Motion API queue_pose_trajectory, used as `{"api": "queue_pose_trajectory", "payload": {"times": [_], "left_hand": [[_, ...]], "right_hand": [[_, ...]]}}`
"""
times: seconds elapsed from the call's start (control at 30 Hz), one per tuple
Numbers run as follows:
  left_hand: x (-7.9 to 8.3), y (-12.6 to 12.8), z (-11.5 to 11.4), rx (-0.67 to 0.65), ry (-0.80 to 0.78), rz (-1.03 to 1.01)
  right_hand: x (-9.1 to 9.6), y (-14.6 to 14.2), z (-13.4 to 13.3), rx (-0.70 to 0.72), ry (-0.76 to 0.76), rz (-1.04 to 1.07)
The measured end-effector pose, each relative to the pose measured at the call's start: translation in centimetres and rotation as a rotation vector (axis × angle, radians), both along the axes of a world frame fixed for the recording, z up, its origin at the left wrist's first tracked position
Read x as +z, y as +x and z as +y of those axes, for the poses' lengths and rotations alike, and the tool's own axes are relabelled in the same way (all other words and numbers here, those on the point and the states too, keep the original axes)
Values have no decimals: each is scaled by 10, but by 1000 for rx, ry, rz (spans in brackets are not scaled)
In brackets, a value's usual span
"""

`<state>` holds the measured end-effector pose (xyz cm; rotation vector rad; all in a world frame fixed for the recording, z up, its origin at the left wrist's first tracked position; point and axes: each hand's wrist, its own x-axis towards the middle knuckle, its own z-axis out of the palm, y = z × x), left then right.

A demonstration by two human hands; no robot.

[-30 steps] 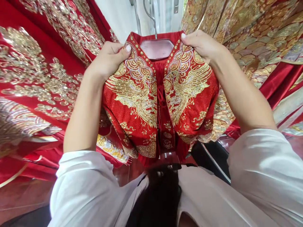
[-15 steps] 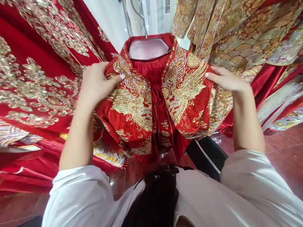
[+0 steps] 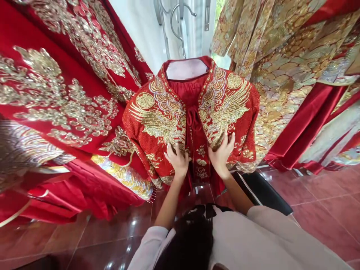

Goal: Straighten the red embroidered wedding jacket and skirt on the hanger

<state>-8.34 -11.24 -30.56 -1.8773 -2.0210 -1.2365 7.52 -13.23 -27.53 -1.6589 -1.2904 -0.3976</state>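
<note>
A red jacket [image 3: 157, 123] with gold phoenix embroidery hangs on a padded hanger [image 3: 185, 69] straight ahead. My left hand [image 3: 177, 160] lies flat with spread fingers on the lower left front panel. On the lower right front panel rests my right hand [image 3: 221, 154], fingers also stretched out. Both hands press the cloth on either side of the red centre ties [image 3: 192, 118]. Neither hand grips anything.
Red garments with gold embroidery [image 3: 56, 97] hang close on the left. Gold scale-patterned robes [image 3: 287, 63] hang on the right. A black object [image 3: 264, 191] stands on the red tiled floor [image 3: 323, 210] below the jacket. A metal rail [image 3: 180, 18] is behind.
Both hands left the jacket's shoulders and moved down to the lower front panels, now lying flat. The jacket hangs farther from me.
</note>
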Motion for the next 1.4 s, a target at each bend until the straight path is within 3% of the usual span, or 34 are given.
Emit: {"api": "queue_pose_trajectory", "payload": {"times": [0.1, 0.2, 0.37, 0.43, 0.5, 0.7, 0.83, 0.9, 0.97, 1.07, 1.17, 1.27, 1.4], "left_hand": [[-3, -20, -9, -98, 20, -44], [2, -28, -34, -214, -31, -91], [9, 13, -97, -339, -98, -43], [11, 32, -103, -340, -266, 16], [12, 45, -91, -289, -409, 49], [4, 56, -23, -242, -399, 10], [-17, 53, -11, -261, -294, -52], [-35, 44, -15, -246, -236, -91], [-56, 31, -25, -184, -183, -140], [-87, 2, -43, -41, -122, -215], [-107, -23, -61, -22, -108, -260], [-115, -26, -84, -142, -157, -285], [-116, 11, -116, -385, -267, -321]], "right_hand": [[-7, 21, 1, 88, -59, 121], [12, 24, -18, 120, -83, 177], [50, -24, -65, 333, -55, 169], [55, -40, -63, 393, -90, 184], [53, -47, -46, 435, -143, 210], [32, -38, 18, 455, -309, 226], [13, -35, 27, 538, -197, 198], [-8, -32, 20, 497, -129, 159], [-35, -22, 8, 366, -101, 114], [-78, 5, -16, 157, -59, 71], [-106, 35, -38, 97, -49, 73], [-113, 45, -57, 135, -62, 113], [-104, 11, -82, 168, -43, 170]]}}
